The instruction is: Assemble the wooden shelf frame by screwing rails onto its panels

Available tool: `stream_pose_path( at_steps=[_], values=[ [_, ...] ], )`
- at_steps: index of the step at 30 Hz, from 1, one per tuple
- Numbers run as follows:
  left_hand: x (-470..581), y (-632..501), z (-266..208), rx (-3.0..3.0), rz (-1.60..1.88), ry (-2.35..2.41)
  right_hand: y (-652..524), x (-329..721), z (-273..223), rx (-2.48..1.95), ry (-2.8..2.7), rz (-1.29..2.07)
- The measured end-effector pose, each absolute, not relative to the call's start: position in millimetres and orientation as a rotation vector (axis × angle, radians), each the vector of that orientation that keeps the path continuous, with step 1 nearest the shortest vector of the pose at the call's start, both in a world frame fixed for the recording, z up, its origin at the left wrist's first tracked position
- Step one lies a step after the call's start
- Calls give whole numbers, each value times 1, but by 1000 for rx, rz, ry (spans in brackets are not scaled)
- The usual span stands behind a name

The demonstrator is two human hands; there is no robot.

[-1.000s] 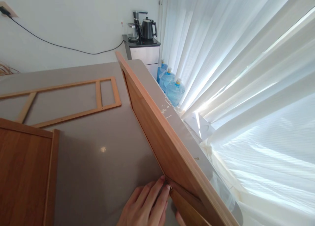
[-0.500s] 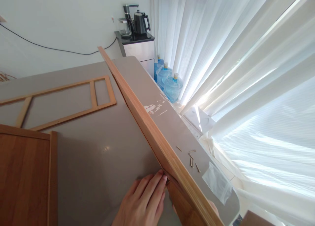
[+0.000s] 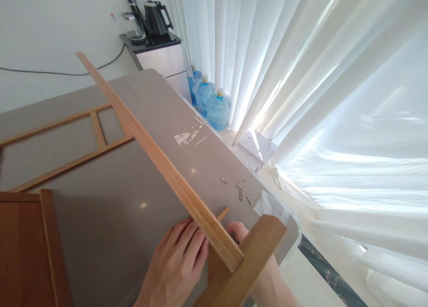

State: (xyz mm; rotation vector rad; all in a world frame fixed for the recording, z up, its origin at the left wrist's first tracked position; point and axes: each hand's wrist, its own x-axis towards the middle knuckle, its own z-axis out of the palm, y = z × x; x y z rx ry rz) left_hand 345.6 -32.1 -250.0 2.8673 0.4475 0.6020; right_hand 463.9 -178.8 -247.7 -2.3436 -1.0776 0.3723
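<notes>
A long wooden strip (image 3: 157,157) runs slantwise over the grey table, meeting a shorter, thicker wooden crosspiece (image 3: 244,262) at its near end. My left hand (image 3: 177,262) is on the strip's left side, fingers close together and bent against it, their tips partly hidden by the wood. On the other side, my right hand (image 3: 239,231) reaches from behind the crosspiece, its fingers curled and mostly covered. Something small and dark shows by its fingertips, too hidden to name. A small wooden end (image 3: 223,212) sticks out between the hands. Several screws (image 3: 241,192) lie beyond them on the table.
A ladder-like wooden frame (image 3: 63,169) and a brown wooden panel (image 3: 23,249) lie at left. A clear plastic bag (image 3: 271,205) sits by the table's right edge. Water bottles (image 3: 218,108), a cabinet with a kettle (image 3: 156,19) and white curtains (image 3: 267,53) stand beyond.
The view has swung right and down, bringing the crosspiece and more of my right hand into sight. The strip is now tilted differently, its far end over the ladder-like frame's corner.
</notes>
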Motion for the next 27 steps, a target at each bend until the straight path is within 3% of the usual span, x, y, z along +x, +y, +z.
stream_pose_path(
  at_steps=[9,22,27],
  values=[
    [341,-32,-255,3014,582,411,-168,469,-266,-2368,-1182,-78],
    [344,-38,-252,2815,547,531,-162,474,-268,-2364,-1200,-126],
    [344,-38,-259,2706,509,560,-167,484,-292,-2277,-1293,-89]
  ],
)
